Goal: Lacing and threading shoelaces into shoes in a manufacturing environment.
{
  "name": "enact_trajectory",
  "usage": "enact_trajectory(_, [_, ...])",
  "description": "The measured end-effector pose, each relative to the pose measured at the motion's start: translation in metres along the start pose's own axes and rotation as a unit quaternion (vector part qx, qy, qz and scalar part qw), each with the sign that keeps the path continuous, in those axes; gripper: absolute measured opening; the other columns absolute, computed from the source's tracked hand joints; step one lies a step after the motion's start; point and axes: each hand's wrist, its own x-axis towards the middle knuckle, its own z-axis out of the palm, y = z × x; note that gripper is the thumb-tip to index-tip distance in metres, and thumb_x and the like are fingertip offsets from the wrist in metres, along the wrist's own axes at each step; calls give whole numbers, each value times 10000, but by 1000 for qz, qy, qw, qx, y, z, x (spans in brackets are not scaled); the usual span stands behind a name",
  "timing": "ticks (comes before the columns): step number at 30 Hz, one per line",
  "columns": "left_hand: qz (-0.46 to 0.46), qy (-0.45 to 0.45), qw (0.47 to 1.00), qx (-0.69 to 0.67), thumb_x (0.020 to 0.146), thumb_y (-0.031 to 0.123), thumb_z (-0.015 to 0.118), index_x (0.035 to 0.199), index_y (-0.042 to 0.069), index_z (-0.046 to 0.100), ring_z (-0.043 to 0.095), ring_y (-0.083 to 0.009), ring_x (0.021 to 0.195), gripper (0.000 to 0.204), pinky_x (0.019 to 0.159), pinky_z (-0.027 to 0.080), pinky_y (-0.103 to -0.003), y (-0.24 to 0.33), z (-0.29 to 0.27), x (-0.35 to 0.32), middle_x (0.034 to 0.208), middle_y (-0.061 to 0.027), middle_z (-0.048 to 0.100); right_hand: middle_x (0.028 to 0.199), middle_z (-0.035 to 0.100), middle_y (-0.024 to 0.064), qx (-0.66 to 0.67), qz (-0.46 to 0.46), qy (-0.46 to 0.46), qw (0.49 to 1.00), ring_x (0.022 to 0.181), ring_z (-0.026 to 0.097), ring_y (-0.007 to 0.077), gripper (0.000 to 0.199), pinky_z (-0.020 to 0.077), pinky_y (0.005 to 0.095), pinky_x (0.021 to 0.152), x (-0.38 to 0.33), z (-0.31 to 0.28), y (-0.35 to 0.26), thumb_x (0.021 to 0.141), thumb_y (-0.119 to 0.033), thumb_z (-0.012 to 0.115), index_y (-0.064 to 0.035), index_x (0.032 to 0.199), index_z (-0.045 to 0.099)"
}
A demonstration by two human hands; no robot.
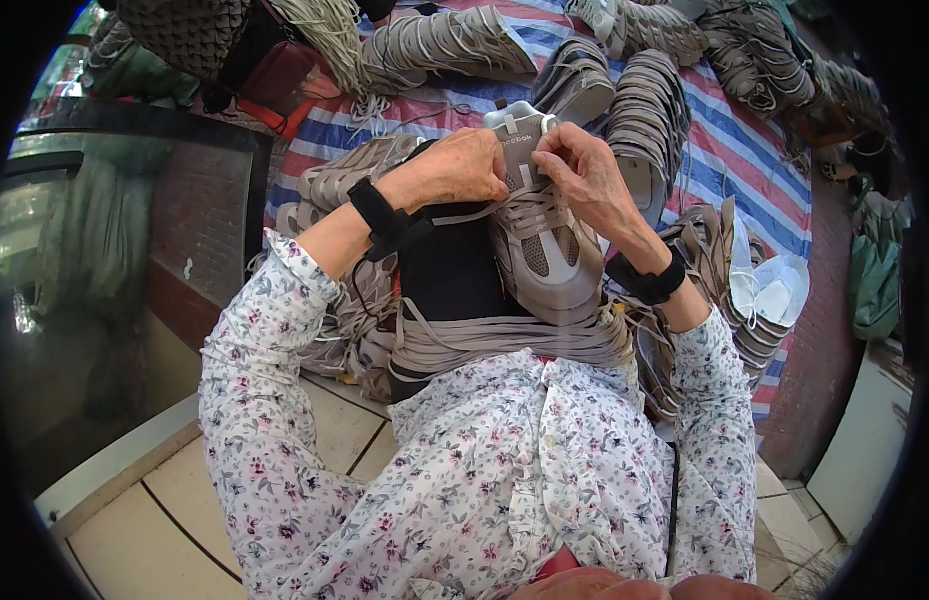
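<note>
On my lap lies a grey-beige sneaker upper (pixel 552 258), its toe toward me and its tongue (pixel 522 143) standing up at the far end. My left hand (pixel 463 168) is closed at the left edge of the lacing, fingers curled in a pinch by a shoelace (pixel 475 213). On the other side, my right hand (pixel 588 172) pinches at the right edge beside the tongue; thumb and forefinger meet there, and what is between them is too small to make out. Laces cross the lower part of the upper. A bundle of loose beige laces (pixel 505 340) lies across my lap.
Stacked shoe uppers (pixel 648 125) stand beyond my right hand, with another stack (pixel 450 45) at the far left. More uppers (pixel 765 290) lie to the right on a striped sheet (pixel 735 140). A dark glass-fronted cabinet (pixel 115 260) flanks my left arm. A green bag (pixel 878 265) hangs at far right.
</note>
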Motion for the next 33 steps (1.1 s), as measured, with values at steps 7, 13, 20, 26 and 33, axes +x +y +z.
enact_trajectory(7, [-24,53,985,165,702,252,701,791,-23,718,672,-307,680,289,648,523,-401,14,2,-2,697,-196,663,793,547,-29,41,11,-18,999,730,482,55,94,432,226,663,0,4,9,943,-78,633,7,924,596])
enact_trajectory(13, [-36,-141,982,124,707,225,686,789,-27,718,664,-301,654,267,624,522,-400,19,-20,3,666,-205,654,816,574,59,65,-8,-2,998,726,524,130,122,460,290,666,-2,14,13,893,-90,650,26,906,616])
enact_trajectory(20, [-77,-5,996,41,692,137,683,749,-60,676,647,-344,750,205,673,508,-418,11,4,-10,752,-210,649,836,561,65,119,1,20,993,738,531,139,132,454,285,671,-4,17,16,887,-82,661,37,885,605])
enact_trajectory(26, [-41,179,982,33,741,84,683,728,-60,627,589,-354,865,155,765,478,-418,10,28,-26,893,-190,559,805,580,77,90,-39,31,995,707,528,150,122,441,292,644,-7,20,12,885,-77,662,31,879,605])
enact_trajectory(33, [14,239,971,6,772,49,674,721,-70,598,559,-320,809,150,716,458,-392,8,34,-30,902,-151,500,783,594,74,71,-46,46,995,683,523,152,114,440,299,635,-8,23,10,883,-77,663,24,875,612])
